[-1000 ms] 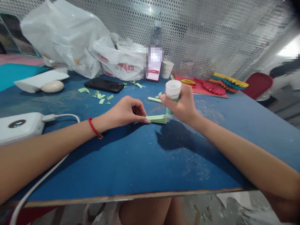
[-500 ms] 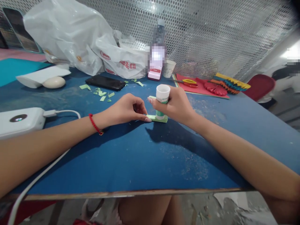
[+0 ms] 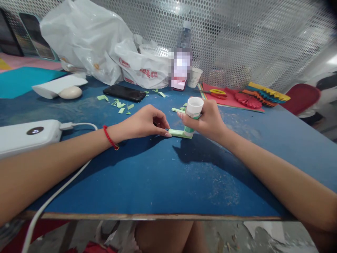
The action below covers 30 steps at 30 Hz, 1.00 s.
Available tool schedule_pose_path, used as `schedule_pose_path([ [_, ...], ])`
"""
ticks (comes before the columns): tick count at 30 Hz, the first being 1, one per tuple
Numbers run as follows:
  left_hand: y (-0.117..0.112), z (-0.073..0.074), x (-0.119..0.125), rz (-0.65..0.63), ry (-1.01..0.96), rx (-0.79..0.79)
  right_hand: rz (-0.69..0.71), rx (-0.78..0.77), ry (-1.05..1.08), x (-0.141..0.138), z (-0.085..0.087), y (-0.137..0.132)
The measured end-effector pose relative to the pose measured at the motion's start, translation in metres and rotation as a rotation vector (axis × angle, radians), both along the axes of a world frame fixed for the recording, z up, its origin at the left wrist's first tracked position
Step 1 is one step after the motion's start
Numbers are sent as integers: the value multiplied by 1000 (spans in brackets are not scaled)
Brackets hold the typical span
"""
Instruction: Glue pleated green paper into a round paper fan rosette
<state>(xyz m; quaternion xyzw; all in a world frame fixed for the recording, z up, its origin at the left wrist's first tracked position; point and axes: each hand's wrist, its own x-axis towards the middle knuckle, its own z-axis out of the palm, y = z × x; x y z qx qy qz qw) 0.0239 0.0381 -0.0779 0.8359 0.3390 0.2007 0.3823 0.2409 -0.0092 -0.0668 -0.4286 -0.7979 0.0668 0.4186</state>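
Your blue bench (image 3: 147, 186) runs across the view, backed by a perforated metal screen (image 3: 263, 42), with white plastic carrier bags (image 3: 86, 45) and a water bottle (image 3: 185, 35) at its far edge. Toward the far right lies a red card sheet (image 3: 231, 100) bearing yellow-handled scissors (image 3: 218, 93) and a folded paper fan (image 3: 265, 94). To the left sit a white power bank (image 3: 28, 133), its cable trailing toward you, and a black phone (image 3: 124, 93), with small green paper scraps (image 3: 118, 104) scattered just in front of it. Your hands meet near the middle of the bench. Your left hand (image 3: 143, 123), a red cord bracelet (image 3: 109, 137) at its wrist, rests with its fingers (image 3: 166, 133) loosely curled, their tips touching the near end of a folded pale green paper strip (image 3: 180, 133). Your right hand (image 3: 209, 117) has its fingers (image 3: 204, 105) clamped around a white-and-green glue stick (image 3: 193, 117). Since a second ago, the stick has moved from beside the strip to stand slightly tilted on its far end, so both your hands now bear on the strip. A second green paper strip (image 3: 179, 110) lies just beyond.
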Motion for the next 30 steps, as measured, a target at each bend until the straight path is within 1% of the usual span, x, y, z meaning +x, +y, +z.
schedule_pose_path([
  [4,1,2,-1,-14,-12,-58,16,-31,-18,-7,0,3],
  [8,0,3,0,11,-35,-78,6,-48,-7,-12,-3,8],
  [12,1,3,1,15,-3,-87,6,-129,46,-14,-7,12],
  [15,1,4,0,23,45,-48,20,-177,90,-15,-10,15],
  [19,2,6,-2,74,107,30,40,-186,109,-17,-12,18],
  [23,1,10,-4,105,163,40,54,-195,107,-20,-12,19],
  [27,0,11,-5,97,201,56,58,-183,91,-24,-11,19],
  [30,0,10,-5,88,203,36,60,-180,86,-27,-9,19],
])
